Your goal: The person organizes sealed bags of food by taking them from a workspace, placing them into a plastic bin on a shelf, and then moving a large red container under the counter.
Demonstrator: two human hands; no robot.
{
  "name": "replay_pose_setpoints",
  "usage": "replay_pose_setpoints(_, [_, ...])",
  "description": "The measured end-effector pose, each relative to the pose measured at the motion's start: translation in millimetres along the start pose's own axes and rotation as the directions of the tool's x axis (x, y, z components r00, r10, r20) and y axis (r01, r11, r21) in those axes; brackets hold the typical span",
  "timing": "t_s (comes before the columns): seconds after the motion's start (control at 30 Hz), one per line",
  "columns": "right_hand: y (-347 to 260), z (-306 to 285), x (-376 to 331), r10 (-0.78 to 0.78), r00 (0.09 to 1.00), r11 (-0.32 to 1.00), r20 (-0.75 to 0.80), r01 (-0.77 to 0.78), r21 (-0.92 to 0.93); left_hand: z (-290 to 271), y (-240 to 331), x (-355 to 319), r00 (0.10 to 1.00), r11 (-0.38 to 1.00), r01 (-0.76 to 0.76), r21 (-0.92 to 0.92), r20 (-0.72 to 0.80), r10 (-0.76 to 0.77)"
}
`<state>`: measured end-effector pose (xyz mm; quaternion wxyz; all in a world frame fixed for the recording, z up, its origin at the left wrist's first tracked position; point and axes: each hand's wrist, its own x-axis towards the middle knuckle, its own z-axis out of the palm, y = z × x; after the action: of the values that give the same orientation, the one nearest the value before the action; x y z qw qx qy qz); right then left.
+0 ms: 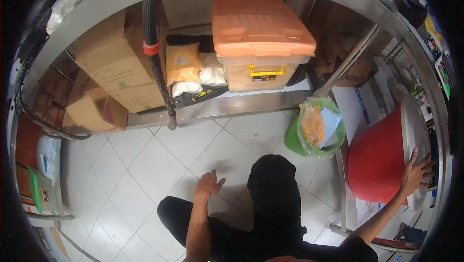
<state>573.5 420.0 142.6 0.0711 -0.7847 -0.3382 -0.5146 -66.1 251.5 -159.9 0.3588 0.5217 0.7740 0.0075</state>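
Note:
My right hand (pixel 416 171) reaches out to the right, its fingers spread over the greyish-white round lid (pixel 416 131) of a big red bucket (pixel 377 158). I cannot make out whether the lid sits fully closed on the bucket. In front of my knees my left hand (pixel 208 183) hangs above the tiled floor, thumb apart from the fingers, with nothing seen in it. A green bin (pixel 293 138) lined with a clear bag stands between my knee and the red bucket. Inside it lie orange scraps (pixel 313 125) and a pale blue sheet (pixel 330 122).
Ahead, a low metal shelf (pixel 203 111) bears cardboard boxes (pixel 130 63), bags of orange and white powder (pixel 183 63), and a clear storage box with an orange lid (pixel 258 25). A black hose (pixel 153 68) hangs before it. A slanted metal leg (pixel 350 61) stands behind the bin.

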Motion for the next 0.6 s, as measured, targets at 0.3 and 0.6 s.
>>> replay_pose_setpoints(0.3, [-4.3, -18.0, -1.4, 0.020, 0.989, 0.981, 0.147, 0.009, -0.194, 6.3, 2.5, 8.5, 1.000, 1.000, -0.024, 0.009, 0.003, 0.024])
replay_pose_setpoints(0.6, [-19.2, -47.2, 2.8, -0.063, 0.975, 0.969, 0.212, 0.111, -0.223, 11.9, 8.6, 10.0, 0.995, 0.995, -0.092, 0.035, 0.029, 0.091])
